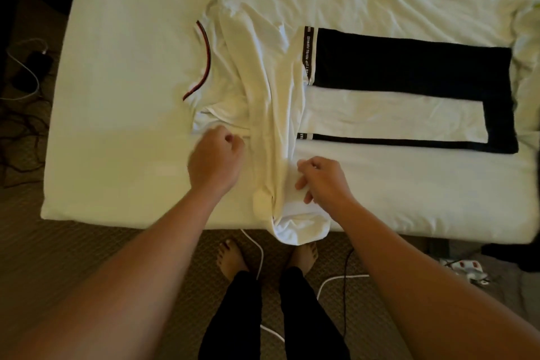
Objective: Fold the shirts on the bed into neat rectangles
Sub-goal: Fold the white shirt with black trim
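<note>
On shirt, both hands clenched

**White shirt half gathered, black-and-white shirt laid flat**

The white shirt lay rumpled on the bed, its neckline trimmed in dark red and black and turned away to the left of the left hand. A long bunched fold of it ran from beyond both hands down between them, and its end drooped over the near edge of the bed just below the right hand. Both hands touched this fold, one on each side.

The black-and-white shirt lay flat and smooth beyond the right hand, a neat oblong with a lettered band along its left edge, touching the white shirt.
</note>
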### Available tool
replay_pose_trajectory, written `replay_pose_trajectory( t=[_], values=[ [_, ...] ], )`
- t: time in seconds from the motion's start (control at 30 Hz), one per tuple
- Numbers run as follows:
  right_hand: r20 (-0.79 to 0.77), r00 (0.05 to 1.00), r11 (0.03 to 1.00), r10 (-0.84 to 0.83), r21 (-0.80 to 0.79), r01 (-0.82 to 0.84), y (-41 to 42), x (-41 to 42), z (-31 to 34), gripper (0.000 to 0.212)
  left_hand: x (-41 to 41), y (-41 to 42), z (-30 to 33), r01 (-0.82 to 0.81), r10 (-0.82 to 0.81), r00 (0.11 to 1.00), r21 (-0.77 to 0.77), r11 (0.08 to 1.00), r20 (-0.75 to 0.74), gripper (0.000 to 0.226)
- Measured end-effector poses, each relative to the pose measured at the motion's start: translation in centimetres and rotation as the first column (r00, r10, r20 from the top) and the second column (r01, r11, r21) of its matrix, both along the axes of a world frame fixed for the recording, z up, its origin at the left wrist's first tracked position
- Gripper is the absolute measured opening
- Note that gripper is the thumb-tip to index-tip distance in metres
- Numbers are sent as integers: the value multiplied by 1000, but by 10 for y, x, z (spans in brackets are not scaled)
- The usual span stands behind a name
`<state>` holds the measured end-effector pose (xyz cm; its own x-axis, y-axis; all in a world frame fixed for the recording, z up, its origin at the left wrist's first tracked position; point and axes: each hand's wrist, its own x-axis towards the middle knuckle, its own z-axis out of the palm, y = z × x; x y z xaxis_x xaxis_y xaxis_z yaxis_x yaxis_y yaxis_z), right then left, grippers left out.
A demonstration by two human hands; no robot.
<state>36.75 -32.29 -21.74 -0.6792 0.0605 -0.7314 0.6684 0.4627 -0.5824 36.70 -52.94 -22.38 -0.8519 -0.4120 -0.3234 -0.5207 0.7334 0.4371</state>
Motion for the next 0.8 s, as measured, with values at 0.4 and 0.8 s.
replay_pose_trajectory(
  t=[0.4, 0.8],
  values=[
    [104, 974, 971, -200, -114, 212, -20, -18, -1, 10, 49, 1, -3, -115, -49, 960, 545, 830, 277, 21],
    [352, 818, 761, -455, -323, 562, -19, 3, 16, 33, 100, -7, 26, -579, 138, 811, 752, 315, 568, 50]
  ],
)
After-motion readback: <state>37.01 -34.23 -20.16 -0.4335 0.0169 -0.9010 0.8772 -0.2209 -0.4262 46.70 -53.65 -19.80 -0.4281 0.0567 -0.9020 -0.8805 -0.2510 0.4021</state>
